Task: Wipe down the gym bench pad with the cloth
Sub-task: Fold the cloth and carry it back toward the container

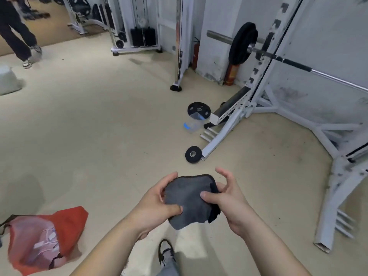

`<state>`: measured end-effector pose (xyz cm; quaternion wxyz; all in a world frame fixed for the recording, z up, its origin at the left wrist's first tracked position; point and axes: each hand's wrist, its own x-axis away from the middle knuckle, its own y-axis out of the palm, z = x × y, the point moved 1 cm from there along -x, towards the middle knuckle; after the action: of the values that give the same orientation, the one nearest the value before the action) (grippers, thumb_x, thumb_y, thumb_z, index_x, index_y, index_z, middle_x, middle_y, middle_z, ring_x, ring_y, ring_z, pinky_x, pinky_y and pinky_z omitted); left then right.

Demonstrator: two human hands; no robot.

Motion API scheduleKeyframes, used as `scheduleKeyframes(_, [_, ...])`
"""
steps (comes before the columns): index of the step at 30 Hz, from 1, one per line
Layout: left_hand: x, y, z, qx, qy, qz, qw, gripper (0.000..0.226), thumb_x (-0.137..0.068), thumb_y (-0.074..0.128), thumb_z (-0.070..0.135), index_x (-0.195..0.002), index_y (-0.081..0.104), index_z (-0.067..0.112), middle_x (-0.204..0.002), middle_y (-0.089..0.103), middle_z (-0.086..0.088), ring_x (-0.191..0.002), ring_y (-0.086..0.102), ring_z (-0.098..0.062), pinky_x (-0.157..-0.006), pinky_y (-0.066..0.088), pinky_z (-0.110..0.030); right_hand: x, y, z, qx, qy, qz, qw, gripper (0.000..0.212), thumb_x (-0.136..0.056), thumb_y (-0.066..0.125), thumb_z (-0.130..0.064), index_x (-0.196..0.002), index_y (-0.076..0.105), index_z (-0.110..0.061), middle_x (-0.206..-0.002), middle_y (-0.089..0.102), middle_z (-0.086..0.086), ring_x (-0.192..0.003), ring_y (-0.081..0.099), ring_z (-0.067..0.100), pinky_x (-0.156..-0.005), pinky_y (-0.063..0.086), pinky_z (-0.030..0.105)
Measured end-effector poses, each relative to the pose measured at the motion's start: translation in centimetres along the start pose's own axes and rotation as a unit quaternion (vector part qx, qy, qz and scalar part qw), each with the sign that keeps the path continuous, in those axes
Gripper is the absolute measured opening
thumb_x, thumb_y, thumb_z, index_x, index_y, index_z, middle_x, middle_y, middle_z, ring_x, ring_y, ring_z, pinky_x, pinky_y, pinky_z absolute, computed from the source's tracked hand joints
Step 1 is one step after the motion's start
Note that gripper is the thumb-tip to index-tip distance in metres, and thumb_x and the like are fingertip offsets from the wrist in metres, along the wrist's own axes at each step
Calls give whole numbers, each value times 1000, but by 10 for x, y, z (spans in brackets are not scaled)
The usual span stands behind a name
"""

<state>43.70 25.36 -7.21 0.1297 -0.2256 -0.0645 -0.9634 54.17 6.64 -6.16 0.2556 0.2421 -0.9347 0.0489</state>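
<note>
Both hands are holding a folded grey cloth [189, 198] in mid-air above the floor [99, 126]. The left hand [157, 204] grip is clamping its left edge, thumb on top; the right hand [227, 200] grip is clamping its right edge, upper fingers spread. A red bag [45, 238] is lying to the left, a white rack [229, 124] standing ahead.

Both forearms reach forward - left grip [157, 204] pinches the cloth [185, 198] under its thumb; right grip [225, 202] likewise, upper fingers seemingly lifted.
</note>
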Motion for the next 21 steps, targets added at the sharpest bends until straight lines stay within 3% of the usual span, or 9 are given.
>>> scheduleKeyframes(3, [-73, -38, 42, -92, 1, 10, 996, 40, -74, 68, -4, -101, 73, 25, -101, 75, -14, -84, 70, -17, -74, 56, -35, -74, 16, -52, 81, 12, -49, 995, 48, -90, 71, 4, -127, 65, -26, -112, 77, 6, -96, 74, 17, -76, 59, 27])
scheduleKeyframes(7, [-158, -81, 105, -109, -14, -1, 994, 11, -82, 74, 9, -91, 71, 15, -92, 72, -11, -80, 68, -18, -74, 54, -35, -157, 30, -115, 158, -13, -69, 985, 11, -96, 67, -10, -97, 74, -19, -80, 74, -5, -73, 68, 11, -64, 51, 28])
scheduleKeyframes(9, [-200, -96, 137, -104, -16, -5, 994, 12, -82, 78, 15, -92, 72, 13, -111, 65, -2, -93, 70, -23, -77, 56, -36, -195, 32, -144, 159, -23, -48, 986, 8, -98, 66, -13, -92, 71, -15, -81, 70, -5, -71, 64, 10, -63, 50, 27])
scheduleKeyframes(11, [-242, -107, 164, -82, -16, -9, 996, 17, -82, 79, 16, -98, 73, 12, -122, 61, -1, -107, 68, -27, -84, 58, -39, -235, 31, -167, 148, -32, -35, 988, 10, -100, 66, -15, -97, 70, -6, -95, 65, 0, -78, 63, 8, -67, 51, 22])
scheduleKeyframes(15, [-327, -121, 207, 39, -36, -65, 996, 25, -95, 70, 18, -118, 72, 10, -118, 76, -12, -112, 72, -28, -95, 58, -42, -321, 30, -207, 61, -19, -22, 998, 16, -103, 63, -21, -110, 73, -10, -100, 80, 2, -91, 76, 13, -72, 56, 24])
scheduleKeyframes(17, [-372, -130, 219, 125, -65, -83, 987, 33, -96, 67, 20, -127, 69, 8, -126, 72, -15, -119, 68, -29, -102, 52, -43, -369, 31, -226, 5, -2, 2, 1000, 24, -104, 62, -27, -116, 74, -11, -109, 81, 5, -103, 77, 20, -79, 59, 29])
scheduleKeyframes(21, [-457, -140, 245, 223, -84, -124, 963, 42, -100, 61, 19, -140, 59, 11, -142, 62, -15, -133, 58, -34, -116, 38, -55, -474, 36, -274, -88, 61, 33, 994, 29, -104, 62, -31, -115, 75, -7, -107, 82, 11, -96, 80, 24, -74, 63, 34])
